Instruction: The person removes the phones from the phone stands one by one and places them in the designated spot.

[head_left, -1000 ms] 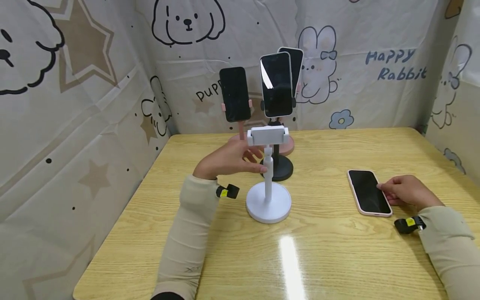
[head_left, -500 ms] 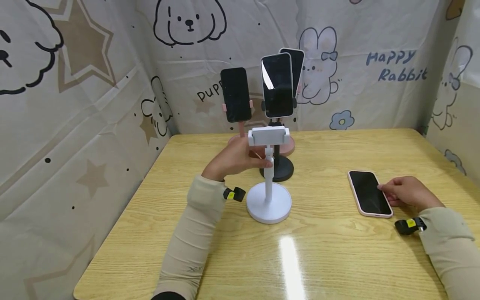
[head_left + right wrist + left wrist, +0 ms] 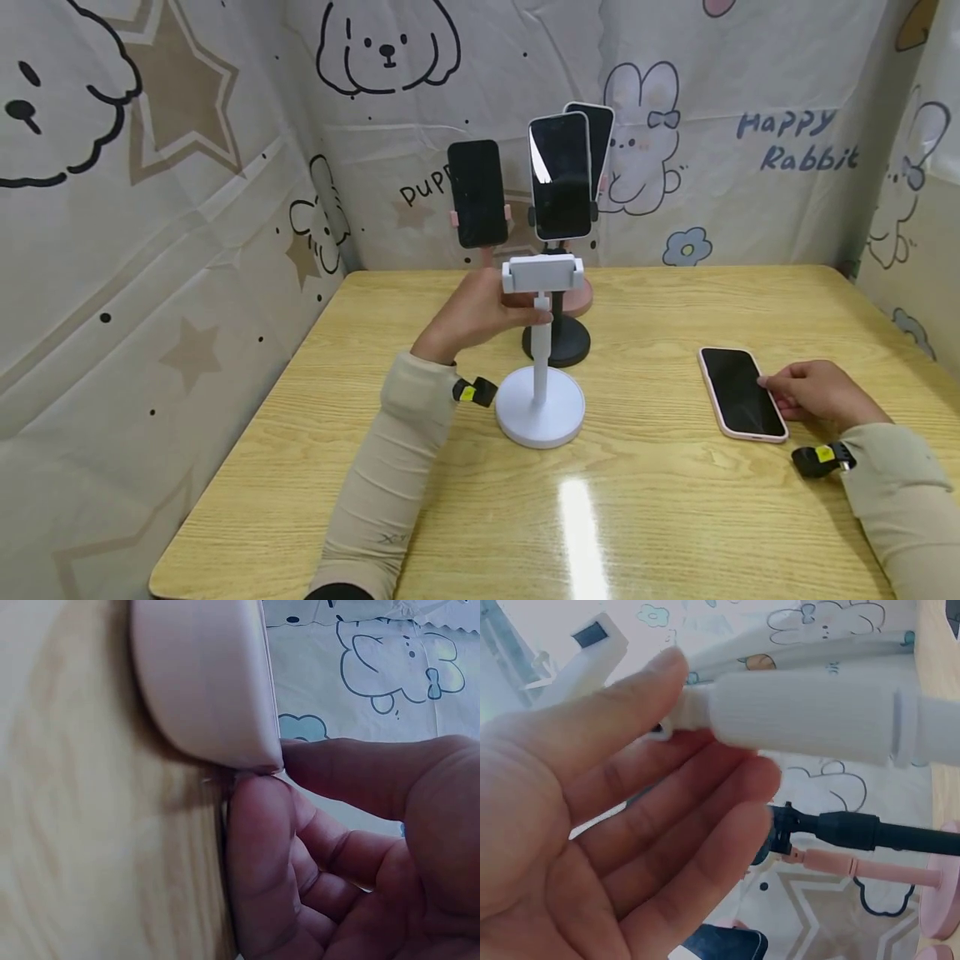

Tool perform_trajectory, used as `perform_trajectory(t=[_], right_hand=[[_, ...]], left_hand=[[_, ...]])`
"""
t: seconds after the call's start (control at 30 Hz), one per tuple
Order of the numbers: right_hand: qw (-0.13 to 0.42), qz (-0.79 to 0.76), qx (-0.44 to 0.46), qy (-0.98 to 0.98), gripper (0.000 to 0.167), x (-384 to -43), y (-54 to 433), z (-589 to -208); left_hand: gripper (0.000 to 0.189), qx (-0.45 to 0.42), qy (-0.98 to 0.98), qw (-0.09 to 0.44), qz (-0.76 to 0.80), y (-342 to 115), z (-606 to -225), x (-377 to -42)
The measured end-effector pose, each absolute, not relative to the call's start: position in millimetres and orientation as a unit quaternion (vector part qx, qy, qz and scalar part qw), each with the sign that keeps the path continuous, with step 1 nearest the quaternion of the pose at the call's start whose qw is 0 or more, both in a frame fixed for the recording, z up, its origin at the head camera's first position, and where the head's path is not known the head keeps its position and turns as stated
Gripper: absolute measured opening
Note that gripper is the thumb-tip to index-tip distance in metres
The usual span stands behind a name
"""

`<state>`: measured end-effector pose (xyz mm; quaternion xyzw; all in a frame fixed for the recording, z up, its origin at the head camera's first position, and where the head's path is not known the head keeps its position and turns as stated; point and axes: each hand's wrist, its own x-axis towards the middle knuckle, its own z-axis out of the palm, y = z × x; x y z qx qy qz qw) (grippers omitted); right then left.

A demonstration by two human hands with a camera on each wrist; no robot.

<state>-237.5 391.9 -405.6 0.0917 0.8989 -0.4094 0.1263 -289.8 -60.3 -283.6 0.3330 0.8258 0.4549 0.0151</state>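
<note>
In the head view, a white phone stand (image 3: 542, 358) with a clamp on top stands upright on its round base. My left hand (image 3: 476, 312) holds its neck just below the clamp (image 3: 543, 273); the left wrist view has the thumb (image 3: 641, 694) on one side and fingers behind. Over on the right, a smartphone (image 3: 742, 393) in a pale pink case lies face up on the table. The thumb and fingers of my right hand (image 3: 828, 393) pinch its right edge. In the right wrist view, the phone's case (image 3: 206, 682) rests against the wood.
Behind the white stand is a black stand (image 3: 570, 343) bearing a white-edged phone (image 3: 561, 179). Further back, a pink stand holds a black phone (image 3: 477, 196), and another phone (image 3: 602, 142) is partly hidden. Patterned cloth (image 3: 375, 167) surrounds the wooden table (image 3: 652, 517).
My left hand has moved right and slightly up along the white stand's pole, its thumb coming across the neck. My right hand stays at the phone's edge. The head view has shifted slightly.
</note>
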Motion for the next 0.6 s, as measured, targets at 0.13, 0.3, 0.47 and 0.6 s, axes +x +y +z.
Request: perform_trajectory(t=[0.13, 0.3, 0.47, 0.6], right_hand=[[0.126, -0.415, 0.086, 0.897, 0.034, -236, 392, -407], [0.131, -0.418, 0.084, 0.895, 0.033, -234, 392, -409], [0.125, -0.408, 0.077, 0.901, 0.034, -235, 394, -409], [0.123, -0.406, 0.075, 0.902, 0.036, -237, 394, -408]], left_hand=[[0.044, 0.316, 0.828, -0.001, 0.463, -60, -281, -289], [0.051, 0.269, 0.822, 0.005, 0.501, -67, -279, -288], [0.048, 0.211, 0.797, -0.034, 0.565, -83, -271, -288], [0.038, 0.208, 0.767, -0.114, 0.596, -96, -264, -289]])
